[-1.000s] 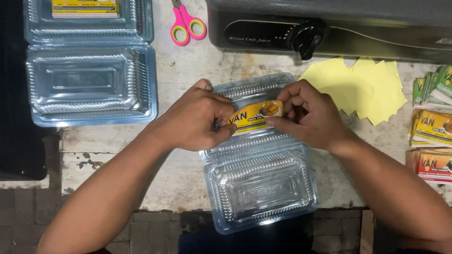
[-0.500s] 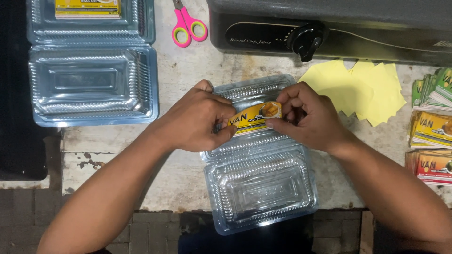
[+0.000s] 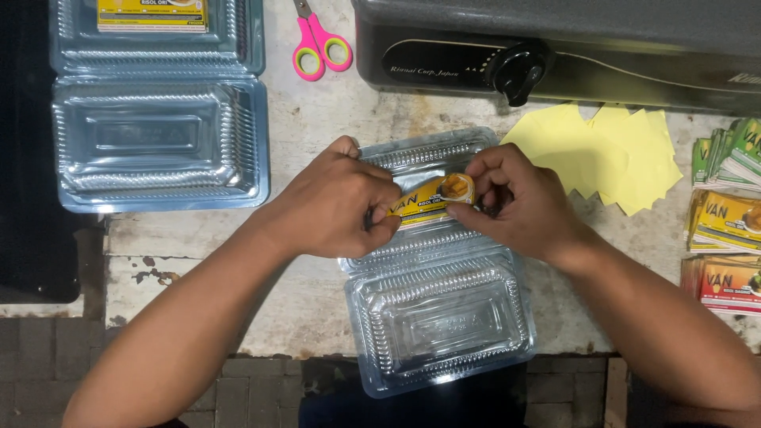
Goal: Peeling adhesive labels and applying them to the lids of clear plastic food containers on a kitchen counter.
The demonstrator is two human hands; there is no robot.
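- while lying open on the worn table (image 3: 317,143), clear clamshell container (image 3: 444,333) under both hands
- yellow label (image 3: 432,198) over its far half, pinched at either end
- left hand (image 3: 337,206) fingers clamped on label
- right hand (image 3: 523,202) fingertips clamped likewise
- pink scissors (image 3: 317,43), yellow paper squares (image 3: 602,150) near

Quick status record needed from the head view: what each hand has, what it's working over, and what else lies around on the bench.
left hand: pinches the left end of a yellow printed paper label
right hand: pinches the label's right end
under the hands: open clear plastic clamshell box, empty, on the worn white worktop
upper left: second open clear clamshell, yellow label in its far half
top: pink-handled scissors; dark grey appliance with a black knob
right: blank yellow paper squares; stacks of printed labels
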